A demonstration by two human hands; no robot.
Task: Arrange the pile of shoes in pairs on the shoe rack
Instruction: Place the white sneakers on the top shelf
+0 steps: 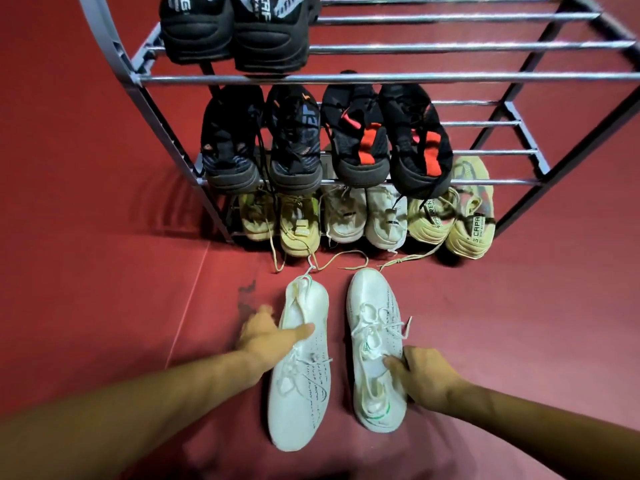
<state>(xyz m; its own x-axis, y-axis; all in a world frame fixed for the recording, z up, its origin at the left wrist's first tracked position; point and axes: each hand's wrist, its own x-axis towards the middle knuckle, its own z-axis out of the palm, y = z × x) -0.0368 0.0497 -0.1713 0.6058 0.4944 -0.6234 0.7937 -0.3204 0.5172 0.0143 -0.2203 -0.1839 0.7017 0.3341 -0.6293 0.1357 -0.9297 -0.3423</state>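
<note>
Reaching down, left hand [268, 336] grips the left white sneaker [301, 368], right hand [420, 372] pinching the right white sneaker [375, 344].

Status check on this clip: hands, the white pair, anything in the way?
Left hand gripping left white shoe, right hand gripping right white shoe. Both on floor, pointing opposite ways. Loose laces trail ahead.

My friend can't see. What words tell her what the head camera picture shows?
A person's left hand and right hand each hold one of two white shoes, the left shoe and the right shoe, lying on a red floor. In front, a metal shoe rack holds pairs of dark and pale shoes.
</note>
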